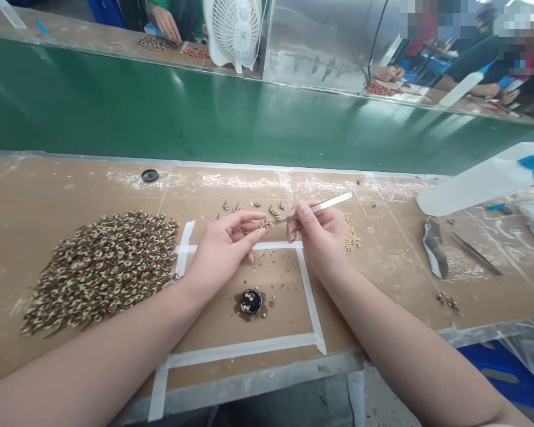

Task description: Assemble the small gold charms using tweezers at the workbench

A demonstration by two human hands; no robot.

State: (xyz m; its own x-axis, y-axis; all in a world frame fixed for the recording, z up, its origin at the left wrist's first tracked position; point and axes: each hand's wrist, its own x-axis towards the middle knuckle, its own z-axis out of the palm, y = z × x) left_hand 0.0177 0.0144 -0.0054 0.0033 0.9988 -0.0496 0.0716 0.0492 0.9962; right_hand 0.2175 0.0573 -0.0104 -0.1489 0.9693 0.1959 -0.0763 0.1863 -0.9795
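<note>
My right hand (320, 232) is closed round metal tweezers (317, 209), whose tips point left toward my left hand. My left hand (228, 244) pinches a tiny brown-and-cream part (263, 225) between thumb and fingertips, right at the tweezer tips. Both hands hover over a white tape rectangle (312, 302) on the brown worktop. Inside the rectangle sits a small black cap (251, 301) holding a few beads. A large heap of small brown, cream and red parts (103, 268) lies to the left of my left arm.
Scattered small gold pieces (253, 206) and a cream bead pile (351, 238) lie behind my hands. A black disc (150, 175), a second pair of tweezers (475, 254) and a white spray bottle (476, 184) rest on the worktop. A green conveyor belt (231, 118) runs behind; other people work beyond it beside a white fan (234, 29).
</note>
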